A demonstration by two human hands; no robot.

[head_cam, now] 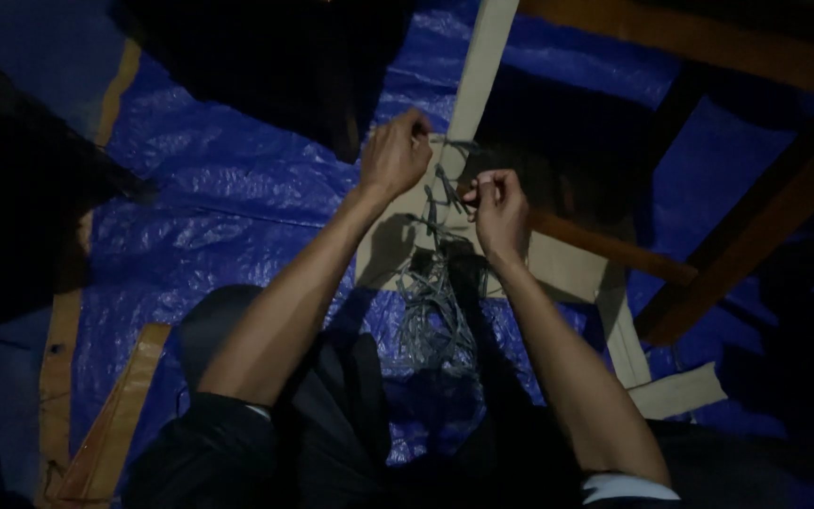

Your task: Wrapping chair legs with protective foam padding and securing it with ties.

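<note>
Grey cord point(437, 283): left hand point(394, 154) and right hand point(498, 209), each grip pinched shut on a strand, should pull evenly against the pale wooden slat point(479, 66).

No packages, labels, signs or screens are in view.

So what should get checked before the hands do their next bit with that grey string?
1. Left hand gripping the grey string: ok, fist closed on it.
2. Right hand pinching the string: ok, fingertips closed.
3. String strands untangled: not ok, a loose bundle hangs below in a muddle.
4. Pale wooden strip lying flat on the blue tarp: ok.
5. Enough light: not ok, scene is dim.
6. Knot tightness: cannot tell.
</note>
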